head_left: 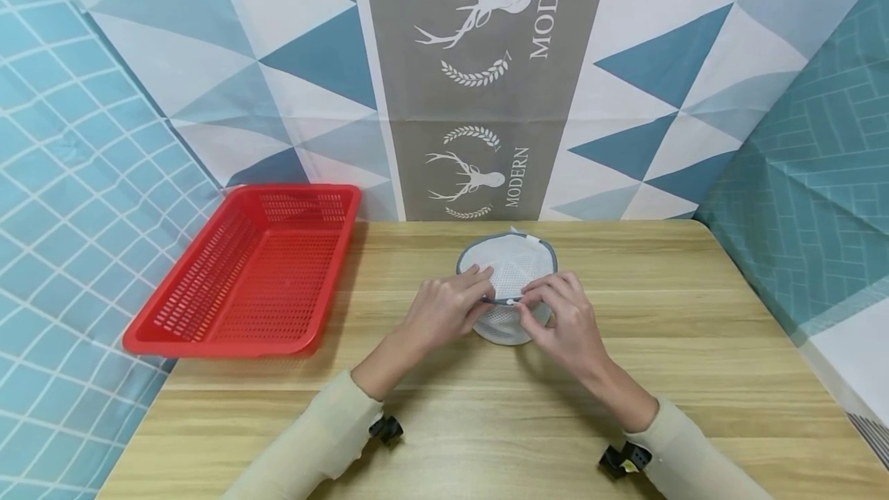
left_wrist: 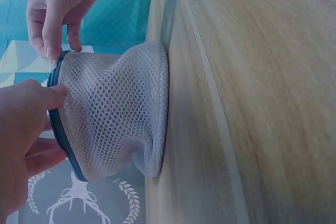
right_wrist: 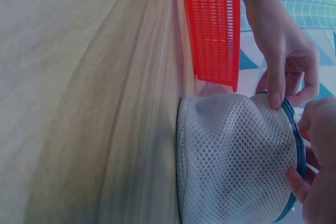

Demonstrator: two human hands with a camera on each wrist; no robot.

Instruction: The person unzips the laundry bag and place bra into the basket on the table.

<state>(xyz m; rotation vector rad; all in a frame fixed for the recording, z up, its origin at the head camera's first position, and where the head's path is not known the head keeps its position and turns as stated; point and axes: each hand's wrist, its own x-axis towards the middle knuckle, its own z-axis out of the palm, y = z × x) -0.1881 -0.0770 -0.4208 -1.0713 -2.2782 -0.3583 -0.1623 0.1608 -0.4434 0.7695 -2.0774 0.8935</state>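
A white mesh laundry bag [head_left: 505, 332] with a dark blue zipper edge stands on the table, its round top facing up. My left hand [head_left: 450, 301] pinches the zippered rim on the near left side. Close beside it, my right hand [head_left: 566, 320] pinches the same rim at a small white zipper pull [head_left: 512, 302]. In the left wrist view the mesh side wall [left_wrist: 110, 114] sags in folds, and its base rests on the wood. The right wrist view shows the thumb of the left hand [right_wrist: 286, 56] against the rim.
A red plastic basket [head_left: 325, 315] with perforated walls stands at the left of the wooden table [head_left: 430, 438]. Patterned cloth panels [head_left: 465, 99] rise behind the table and on both sides.
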